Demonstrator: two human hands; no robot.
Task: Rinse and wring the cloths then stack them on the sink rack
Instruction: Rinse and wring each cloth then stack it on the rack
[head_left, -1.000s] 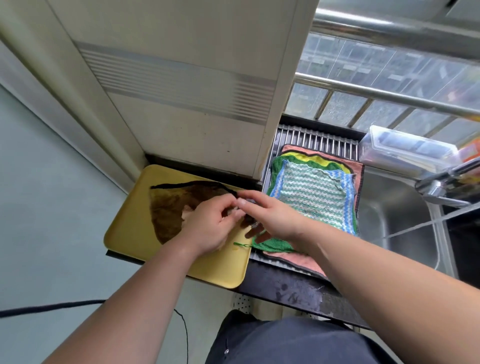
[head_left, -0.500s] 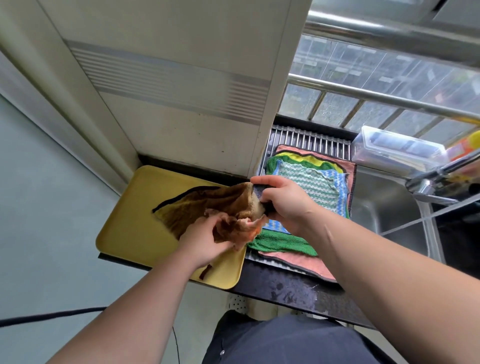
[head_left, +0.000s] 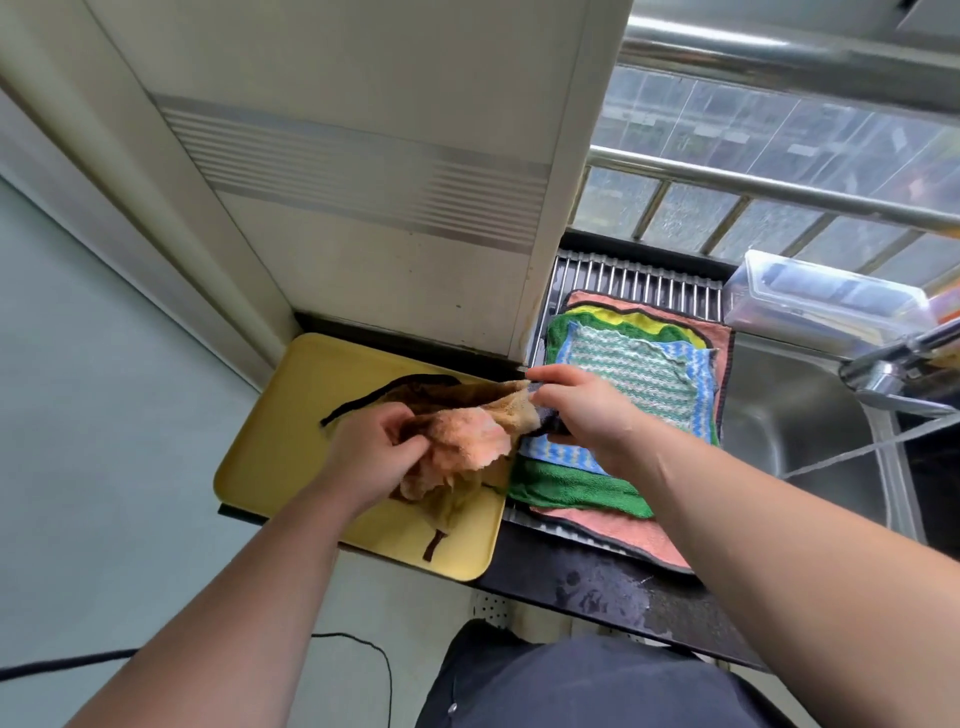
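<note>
Since a second ago the brown cloth (head_left: 467, 441) has come up off the yellow tray (head_left: 280, 447), where it lay flat, and is now bunched and lifted between both hands. The left hand (head_left: 371, 457) has its fingers curled round the crumpled orange-brown middle of the cloth. The right hand (head_left: 587, 410) pinches the dark-edged corner between thumb and curled fingers, just over the near-left edge of the stacked cloths (head_left: 639, 374).

So the cloth's long axis runs from the left hand at about 8 o'clock to the right hand at about 2 o'clock. One loose tail hangs towards 6 o'clock, and its dark loop touches the tray. The far part of the cloth, with its black border, trails on the tray at 10 o'clock from the left hand.

The sink rack (head_left: 639, 283) carries the stack of pink, green, yellow, blue and striped cloths, which lies at 1 o'clock from the right hand. The sink (head_left: 795, 447) lies at 3 o'clock beyond the stack, with the tap (head_left: 898, 374) over its far side.

This cloth looks unrinsed, so the coming move is probably a carry towards 3 o'clock, across the stack to the basin. The right hand is the nearer one and would lead. The hanging tail may drag over the stacked cloths unless it is gathered up first.
</note>
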